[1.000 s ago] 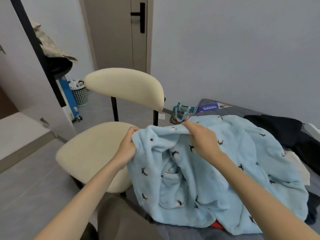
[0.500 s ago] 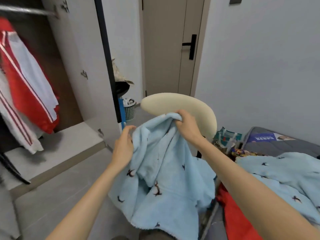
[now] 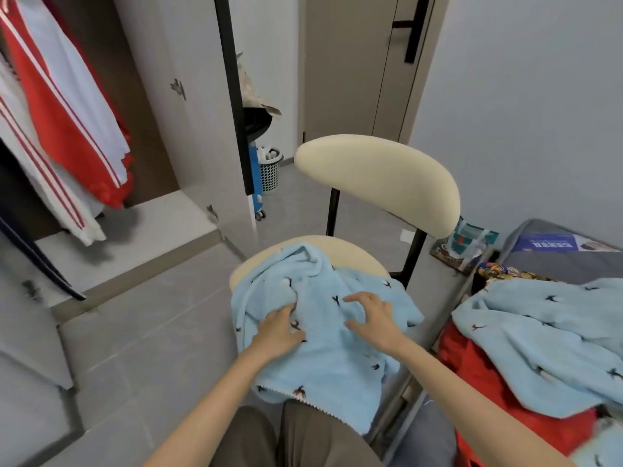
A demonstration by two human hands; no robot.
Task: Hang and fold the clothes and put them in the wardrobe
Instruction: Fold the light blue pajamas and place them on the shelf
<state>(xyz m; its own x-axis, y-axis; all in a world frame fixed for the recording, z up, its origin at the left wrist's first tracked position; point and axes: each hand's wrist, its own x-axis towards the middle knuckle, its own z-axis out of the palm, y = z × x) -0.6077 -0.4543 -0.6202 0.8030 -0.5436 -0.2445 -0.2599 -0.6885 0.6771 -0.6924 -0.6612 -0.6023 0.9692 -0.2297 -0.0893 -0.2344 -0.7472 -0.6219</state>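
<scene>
Centrally, item one: fleece (image 3: 320, 335), pale blue with a small dark print, heaped on the chair (image 3: 377, 173) seat. Its lower edge hangs off the seat front toward 6 o'clock, over the person's lap. Rumpled, with a raised fold at its 11 o'clock corner.

Left hand (image 3: 279, 328): palm down on the fleece at the heap's 8 o'clock side, fingers nearly straight, tips pressed into a crease. Nothing clasped.

Right hand (image 3: 374, 318): on the fleece at 3 o'clock of the left hand, a little apart from it. Fingers spread and lightly bent, tips touching the cloth, nothing gripped.

Chair: cream seat and curved backrest on black posts; backrest at 12 o'clock of the heap.

Wardrobe (image 3: 188, 96): at 10 o'clock, door open, black strip along the door's edge.

Jacket (image 3: 64, 106): red and white, striped, hanging inside the wardrobe at 9 to 10 o'clock, above a pale base board.

Second fleece (image 3: 546, 335): same blue print, spread on the bed (image 3: 580, 264) at 3 o'clock, well apart from the chair heap.

Red cloth (image 3: 478, 372): under the second fleece, showing at its 7 o'clock edge.

Bag (image 3: 472, 237): teal, between chair back and bed, at 2 o'clock.

Basket (image 3: 269, 166): perforated, white contents, on the floor past the wardrobe door, at 11 o'clock of the chair.

Door (image 3: 354, 62): grey-brown, black handle, at 12 o'clock.
</scene>
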